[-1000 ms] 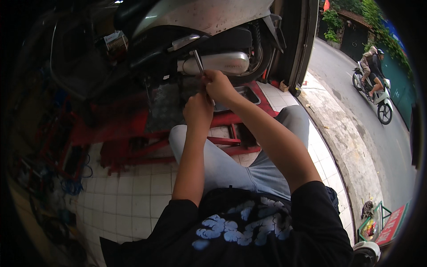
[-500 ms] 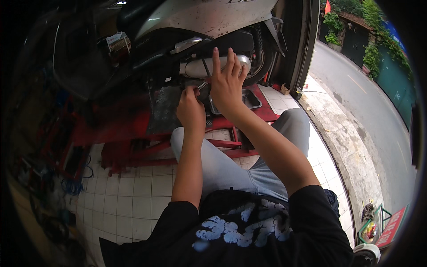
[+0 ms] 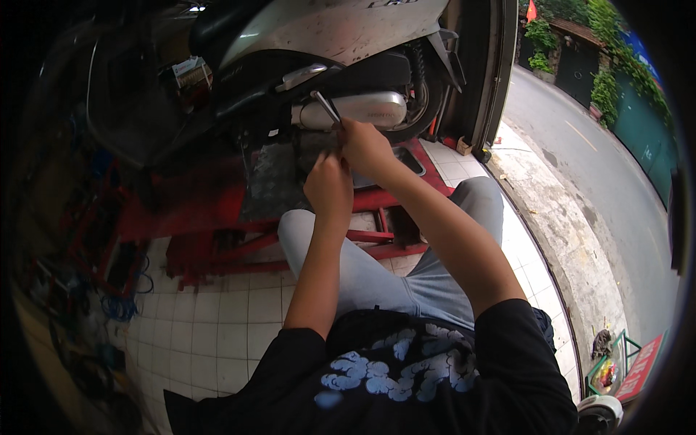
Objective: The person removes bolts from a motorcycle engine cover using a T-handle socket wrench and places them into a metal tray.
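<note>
A long shiny metal tool (image 3: pixel 326 106) points up and leftward from my hands, its end in front of the silver engine cover (image 3: pixel 370 107) of a scooter (image 3: pixel 326 29). My right hand (image 3: pixel 366 145) is closed round it. My left hand (image 3: pixel 326 181) is closed just below the right, at what looks like the tool's lower part, partly hidden. Behind my hands, a metal tray (image 3: pixel 409 161) lies on the red lift platform (image 3: pixel 181 203), beside a dark textured plate (image 3: pixel 264 185).
My bent knees face the lift's red frame (image 3: pixel 370 235) above a tiled floor (image 3: pixel 217 326). Blue hoses (image 3: pixel 119 304) and equipment lie at left. At right are the door frame (image 3: pixel 486 80), the street (image 3: pixel 580 145) and a sign on a green stand (image 3: pixel 638 362).
My right hand, spread open half a second ago, has come down and closed on the tool, which points up again. The two riders on the street have left the view.
</note>
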The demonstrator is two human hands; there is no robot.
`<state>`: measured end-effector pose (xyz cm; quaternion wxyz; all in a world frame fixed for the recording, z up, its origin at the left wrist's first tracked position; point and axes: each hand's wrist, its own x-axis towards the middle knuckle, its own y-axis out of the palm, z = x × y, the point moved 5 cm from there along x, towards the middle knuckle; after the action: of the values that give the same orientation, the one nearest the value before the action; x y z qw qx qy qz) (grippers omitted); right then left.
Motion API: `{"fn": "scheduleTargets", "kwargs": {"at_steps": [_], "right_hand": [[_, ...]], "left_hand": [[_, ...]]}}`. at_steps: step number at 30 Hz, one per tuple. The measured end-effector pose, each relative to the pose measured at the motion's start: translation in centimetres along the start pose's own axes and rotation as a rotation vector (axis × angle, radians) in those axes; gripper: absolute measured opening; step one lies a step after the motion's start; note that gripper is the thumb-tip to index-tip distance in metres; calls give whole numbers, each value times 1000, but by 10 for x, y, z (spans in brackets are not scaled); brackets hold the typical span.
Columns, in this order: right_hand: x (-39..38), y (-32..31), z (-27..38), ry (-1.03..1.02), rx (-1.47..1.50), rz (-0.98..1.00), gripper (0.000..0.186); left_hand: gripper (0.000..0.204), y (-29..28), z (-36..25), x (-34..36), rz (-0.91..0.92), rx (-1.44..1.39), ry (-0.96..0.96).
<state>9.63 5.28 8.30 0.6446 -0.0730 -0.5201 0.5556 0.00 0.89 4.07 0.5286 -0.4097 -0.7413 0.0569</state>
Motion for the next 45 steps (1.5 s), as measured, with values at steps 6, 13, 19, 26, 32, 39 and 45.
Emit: {"fn": "scheduleTargets", "kwargs": {"at_steps": [6, 13, 19, 26, 32, 39, 45], "right_hand": [[-10, -9, 10, -281, -498, -148, 36], [-19, -28, 23, -214, -418, -552, 74], [-8, -1, -2, -22, 352, -416, 75], [-3, 23, 5, -121, 330, -70, 41], [-14, 4, 13, -259, -154, -133, 31], [-14, -26, 30, -387, -437, -505, 49], [9, 0, -30, 12, 380, -546, 47]], "left_hand": [[20, -27, -17, 4, -428, -136, 141], [13, -12, 15, 7, -277, -47, -80], [16, 0, 25, 8, -130, -241, -183], [22, 34, 30, 9, 180, -379, -190], [22, -16, 7, 12, -27, 9, 21], [15, -14, 33, 17, -166, 13, 28], [24, 45, 22, 11, 109, -771, -188]]}}
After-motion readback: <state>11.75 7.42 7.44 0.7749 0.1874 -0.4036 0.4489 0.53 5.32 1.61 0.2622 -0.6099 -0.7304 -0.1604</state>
